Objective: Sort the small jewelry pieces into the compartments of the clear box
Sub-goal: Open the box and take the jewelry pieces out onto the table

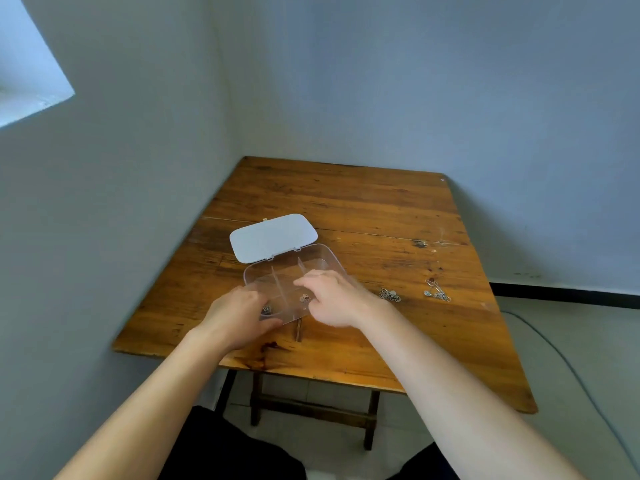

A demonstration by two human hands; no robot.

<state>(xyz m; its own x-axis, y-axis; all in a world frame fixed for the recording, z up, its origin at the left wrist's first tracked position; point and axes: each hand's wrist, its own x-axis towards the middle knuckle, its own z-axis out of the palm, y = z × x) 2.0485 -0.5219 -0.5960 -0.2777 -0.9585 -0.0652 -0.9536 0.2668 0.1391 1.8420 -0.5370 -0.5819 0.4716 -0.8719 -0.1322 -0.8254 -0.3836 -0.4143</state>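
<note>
Both hands, left (239,315) and right (334,299), fingers loosely curled on the open box (325,258); a nudge could mix sorted pieces (304,298)

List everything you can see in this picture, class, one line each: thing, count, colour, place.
clear box: one, transparent, open, left-middle of table
lid: one, pale, hinged back behind the box
jewelry in box: two small silvery pieces, near compartments
jewelry on table: two silvery clusters, right of box
table: one, brown wood, in the room corner
cable: one, grey, on floor at right
left hand: on box's near left corner
right hand: over box's right side
</note>
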